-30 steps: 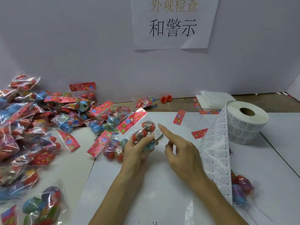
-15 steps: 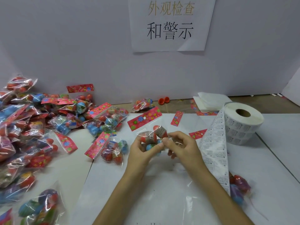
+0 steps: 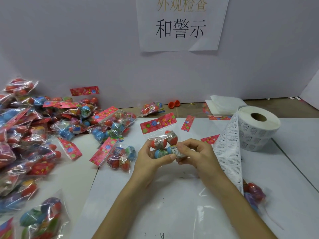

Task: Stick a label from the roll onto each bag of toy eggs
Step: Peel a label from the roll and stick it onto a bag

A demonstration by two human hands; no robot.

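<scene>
Head view: the bag of toy eggs [image 3: 160, 133] is held between both hands. The left hand [image 3: 148, 163] curls round its eggs from the left, and the right hand [image 3: 196, 156] pinches a white label [image 3: 176, 151] against its right edge. Just right of that grip hangs the label strip [image 3: 229, 152], its roll [image 3: 259, 128] beyond; left of it lie the heaped bags [image 3: 34, 131].

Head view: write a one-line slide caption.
Left hand holds a bag of toy eggs while right hand pinches a label onto it, beside the label roll.
</scene>
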